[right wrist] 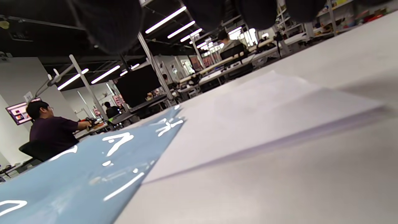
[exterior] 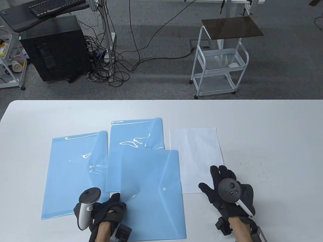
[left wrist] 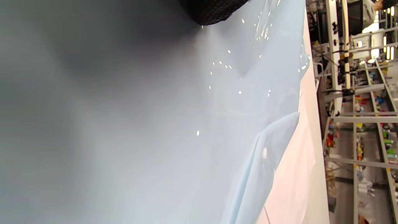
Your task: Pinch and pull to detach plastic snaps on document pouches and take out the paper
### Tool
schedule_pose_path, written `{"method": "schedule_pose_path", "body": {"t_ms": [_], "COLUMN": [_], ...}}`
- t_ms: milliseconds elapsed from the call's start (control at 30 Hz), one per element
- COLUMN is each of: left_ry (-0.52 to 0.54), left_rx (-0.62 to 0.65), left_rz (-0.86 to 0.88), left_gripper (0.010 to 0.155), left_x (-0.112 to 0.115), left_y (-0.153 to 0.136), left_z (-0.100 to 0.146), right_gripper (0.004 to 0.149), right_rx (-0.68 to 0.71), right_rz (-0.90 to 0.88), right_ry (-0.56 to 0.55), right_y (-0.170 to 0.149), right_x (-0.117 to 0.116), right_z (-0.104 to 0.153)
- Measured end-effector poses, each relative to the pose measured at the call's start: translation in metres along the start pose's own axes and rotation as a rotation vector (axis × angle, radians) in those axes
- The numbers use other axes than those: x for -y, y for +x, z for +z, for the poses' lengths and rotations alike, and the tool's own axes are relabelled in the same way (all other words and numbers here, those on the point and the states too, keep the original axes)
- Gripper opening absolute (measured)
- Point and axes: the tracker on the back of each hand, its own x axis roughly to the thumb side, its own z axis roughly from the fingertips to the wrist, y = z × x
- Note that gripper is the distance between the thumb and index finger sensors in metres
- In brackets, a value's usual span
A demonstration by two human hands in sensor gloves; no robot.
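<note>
Under the left hand [exterior: 107, 209], the nearest pouch's [exterior: 151, 194] left edge is held down; the finger pose cannot be told. Its snap [exterior: 164, 188] is seen right of those fingers. The right hand [exterior: 224, 189] is spread flat, fingertips touching the paper [exterior: 195, 153].

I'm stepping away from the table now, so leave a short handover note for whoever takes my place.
Left hand: fingers curled at the near pouch's left edge; grip unclear.
Right hand: open, flat on the table at the paper's near corner.
Three blue pouches: left pouch, far pouch, near one overlapping it.
Done: paper lies out, right of the pouches.
Left: near pouch's snap looks closed; others' contents can't be told.
</note>
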Motion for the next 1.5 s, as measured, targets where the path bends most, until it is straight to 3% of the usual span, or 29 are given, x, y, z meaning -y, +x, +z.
{"method": "schedule_pose_path", "body": {"t_ms": [367,667,933,1500], "left_ry": [-0.027,0.132,0.207,0.272], "left_rx": [0.121,0.134,0.126,0.056], "left_rz": [0.091,0.092,0.102,0.014], "left_gripper": [0.050,0.050,0.050,0.049], "left_x": [-0.006,-0.045,-0.068,-0.077], "left_y": [0.015,0.042,0.067,0.102], "left_z": [0.015,0.019,-0.005,-0.065], "right_gripper": [0.085,0.085,0.085,0.084], "right_rx": [-0.040,-0.043,-0.038,-0.019], "right_rz": [-0.066,-0.121,-0.136,-0.171], "right_ry": [-0.035,-0.051,-0.046,-0.012], "right_y": [-0.017,-0.021,-0.022,-0.022], "right_x": [0.008,0.013,0.013,0.010], "right_z": [0.007,0.011,0.011,0.010]}}
